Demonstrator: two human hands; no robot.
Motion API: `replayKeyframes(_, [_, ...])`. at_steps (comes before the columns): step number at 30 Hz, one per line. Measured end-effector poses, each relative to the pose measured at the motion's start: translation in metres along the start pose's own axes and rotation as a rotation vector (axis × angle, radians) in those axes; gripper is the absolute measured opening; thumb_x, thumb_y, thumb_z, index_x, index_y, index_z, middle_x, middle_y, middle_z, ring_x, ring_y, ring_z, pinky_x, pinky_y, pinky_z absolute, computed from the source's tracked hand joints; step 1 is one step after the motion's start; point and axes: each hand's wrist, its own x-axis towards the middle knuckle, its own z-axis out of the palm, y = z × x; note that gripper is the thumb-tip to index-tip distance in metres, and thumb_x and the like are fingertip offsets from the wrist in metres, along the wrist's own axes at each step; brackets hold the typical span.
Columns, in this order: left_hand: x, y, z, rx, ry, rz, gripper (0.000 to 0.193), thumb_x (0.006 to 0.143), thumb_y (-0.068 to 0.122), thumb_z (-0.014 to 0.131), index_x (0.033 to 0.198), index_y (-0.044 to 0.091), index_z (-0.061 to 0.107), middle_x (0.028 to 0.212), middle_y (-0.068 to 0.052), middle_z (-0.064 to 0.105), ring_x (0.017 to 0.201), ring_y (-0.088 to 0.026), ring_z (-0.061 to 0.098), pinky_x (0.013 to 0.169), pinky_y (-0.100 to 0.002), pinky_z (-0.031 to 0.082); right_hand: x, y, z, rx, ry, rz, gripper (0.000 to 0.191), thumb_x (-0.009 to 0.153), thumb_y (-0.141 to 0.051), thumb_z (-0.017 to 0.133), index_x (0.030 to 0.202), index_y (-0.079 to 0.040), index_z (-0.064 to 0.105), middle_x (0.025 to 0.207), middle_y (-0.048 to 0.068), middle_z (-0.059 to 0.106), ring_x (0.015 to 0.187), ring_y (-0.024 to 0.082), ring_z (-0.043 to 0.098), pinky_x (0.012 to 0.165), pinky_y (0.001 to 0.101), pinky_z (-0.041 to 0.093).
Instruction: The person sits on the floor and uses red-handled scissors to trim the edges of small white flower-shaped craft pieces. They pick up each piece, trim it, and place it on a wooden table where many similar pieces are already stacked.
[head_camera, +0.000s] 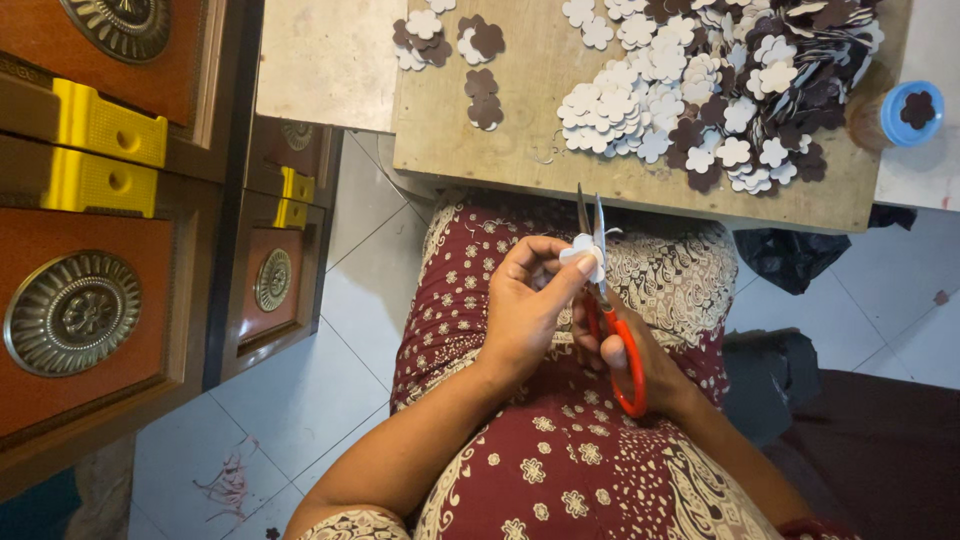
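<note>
While the left hand (525, 300) is pinching a small white flower-shaped cutout (584, 255) between thumb and fingertips, the right hand (625, 350) is gripping the orange-handled scissors (610, 300), fingers through the loops, blades pointing up and slightly apart at the cutout's right side. Both hands are working over the lap, just below the near edge of the wooden board (480, 150), so the piece in hand is sitting off the board, between the person's knees and that edge. Judging by the output, the job is looking well along: a big heap of finished white and dark brown flowers (700, 90) is piling up at the board's far right, spilling toward its near edge, and a few loose brown and white flowers (450, 40) are lying near the far left corner. One brown flower is resting on the blue lid of a jar (905, 112) just off the board's right edge. Uncut stock isn't showing anywhere, so I cannot tell how much is left; the white piece is looking like it's getting its trim right now. Thin offcut scraps (228, 485) are lying on the tiled floor at lower left, beside the orange panels with brass rosettes (75, 310).
</note>
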Motion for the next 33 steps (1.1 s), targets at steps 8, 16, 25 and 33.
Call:
replayKeyframes(8, [0.004, -0.004, 0.0, 0.018, 0.041, 0.061, 0.021, 0.096, 0.009, 0.073, 0.113, 0.0, 0.064, 0.103, -0.006, 0.072, 0.092, -0.009, 0.067, 0.081, -0.024, 0.055, -0.001, -0.007, -0.002, -0.118, 0.002, -0.029, 0.107, 0.077, -0.095, 0.043, 0.129, -0.002, 0.047, 0.079, 0.0, 0.045, 0.068, 0.012, 0.047, 0.06, 0.0296, 0.045])
replayKeyframes(16, [0.002, -0.001, 0.001, -0.021, -0.02, 0.033, 0.024, 0.096, 0.005, 0.073, 0.118, -0.001, 0.065, 0.104, -0.007, 0.072, 0.091, -0.009, 0.067, 0.082, -0.025, 0.058, -0.001, -0.006, -0.005, -0.129, -0.027, -0.088, 0.115, 0.083, -0.092, 0.041, 0.149, 0.001, 0.031, 0.095, 0.003, 0.048, 0.084, 0.014, 0.046, 0.075, 0.0304, 0.047])
replayKeyframes(25, [0.002, 0.006, -0.003, 0.041, -0.017, 0.044, 0.025, 0.096, 0.003, 0.071, 0.12, -0.001, 0.065, 0.104, -0.007, 0.073, 0.091, -0.009, 0.068, 0.081, -0.023, 0.057, -0.006, -0.003, -0.009, -0.026, -0.07, 0.016, 0.107, 0.077, -0.092, 0.048, 0.134, -0.002, 0.041, 0.084, 0.0, 0.042, 0.07, 0.011, 0.043, 0.06, 0.0294, 0.046])
replayKeyframes(33, [0.002, 0.009, -0.007, 0.053, 0.015, 0.009, 0.027, 0.094, 0.002, 0.072, 0.12, -0.002, 0.065, 0.103, -0.008, 0.074, 0.091, -0.01, 0.069, 0.081, -0.025, 0.058, -0.005, -0.007, -0.008, 0.004, -0.09, 0.017, 0.103, 0.08, -0.09, 0.05, 0.132, -0.001, 0.043, 0.081, -0.001, 0.038, 0.067, 0.01, 0.037, 0.058, 0.0279, 0.039])
